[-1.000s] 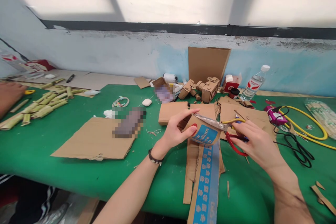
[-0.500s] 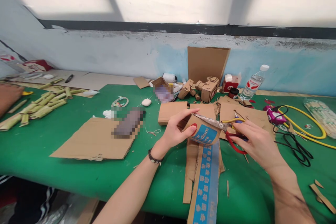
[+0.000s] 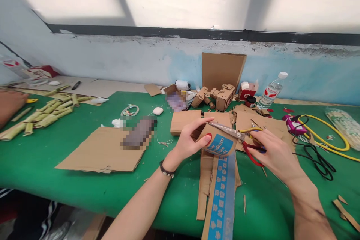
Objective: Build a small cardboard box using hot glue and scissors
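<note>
My left hand (image 3: pixel 194 138) pinches a curved piece of cardboard (image 3: pixel 221 144) printed with a blue label, its thumb on the near face. In my right hand (image 3: pixel 277 150) are scissors (image 3: pixel 251 153) with one red and one yellow handle loop. Their blades lie along the upper edge of that piece, tips close to my left fingers. Whether the blades are parted is hard to make out. Below, cardboard strips (image 3: pixel 205 191) lie on the table, one with blue printed tape (image 3: pixel 221 198) that runs past the near edge.
Behind my hands stand a cardboard camera model (image 3: pixel 225 97), a water bottle (image 3: pixel 272 90) and a cardboard sheet (image 3: pixel 222 69). A flat cardboard piece (image 3: pixel 95 152) lies left, near green stalks (image 3: pixel 53 110) and another person's hand (image 3: pixel 11 105). Yellow cable (image 3: pixel 332 131) and black cord (image 3: pixel 317 163) lie right.
The view has shifted very slightly. Both hands, the scissors and the cardboard piece keep nearly the same position.
</note>
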`<act>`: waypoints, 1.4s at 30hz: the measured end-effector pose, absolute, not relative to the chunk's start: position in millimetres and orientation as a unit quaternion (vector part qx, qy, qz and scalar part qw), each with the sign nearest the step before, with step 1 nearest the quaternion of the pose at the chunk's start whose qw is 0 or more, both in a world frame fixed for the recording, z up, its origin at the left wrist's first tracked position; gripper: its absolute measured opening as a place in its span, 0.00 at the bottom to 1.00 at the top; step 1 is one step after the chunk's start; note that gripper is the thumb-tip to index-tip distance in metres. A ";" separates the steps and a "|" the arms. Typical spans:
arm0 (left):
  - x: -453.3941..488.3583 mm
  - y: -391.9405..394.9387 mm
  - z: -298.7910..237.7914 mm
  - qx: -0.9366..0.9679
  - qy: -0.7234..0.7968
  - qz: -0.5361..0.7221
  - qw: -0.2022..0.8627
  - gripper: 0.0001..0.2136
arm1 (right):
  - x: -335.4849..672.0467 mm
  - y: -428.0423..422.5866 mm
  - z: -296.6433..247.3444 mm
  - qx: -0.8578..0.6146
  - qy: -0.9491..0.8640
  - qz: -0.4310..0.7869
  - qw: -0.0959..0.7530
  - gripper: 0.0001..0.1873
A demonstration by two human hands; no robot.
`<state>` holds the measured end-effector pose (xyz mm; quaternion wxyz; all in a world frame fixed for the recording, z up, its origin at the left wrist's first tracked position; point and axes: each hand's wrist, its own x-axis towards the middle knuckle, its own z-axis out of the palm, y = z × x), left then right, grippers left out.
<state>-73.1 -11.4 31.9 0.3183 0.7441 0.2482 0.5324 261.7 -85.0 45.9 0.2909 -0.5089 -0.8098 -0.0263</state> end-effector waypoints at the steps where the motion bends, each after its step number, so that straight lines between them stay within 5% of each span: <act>1: -72.9 -11.2 31.5 0.743 0.247 0.534 0.319 0.26 | 263.2 -84.6 45.3 -0.514 -0.808 -0.025 0.288 0.11; 16: -73.7 -9.1 27.8 0.744 0.260 0.530 0.313 0.27 | 277.5 -84.1 38.0 -0.533 -0.762 0.023 0.367 0.12; 42: -64.0 -15.2 22.9 0.723 0.157 0.572 0.354 0.23 | 256.6 -90.3 47.8 -0.515 -0.801 0.096 0.291 0.14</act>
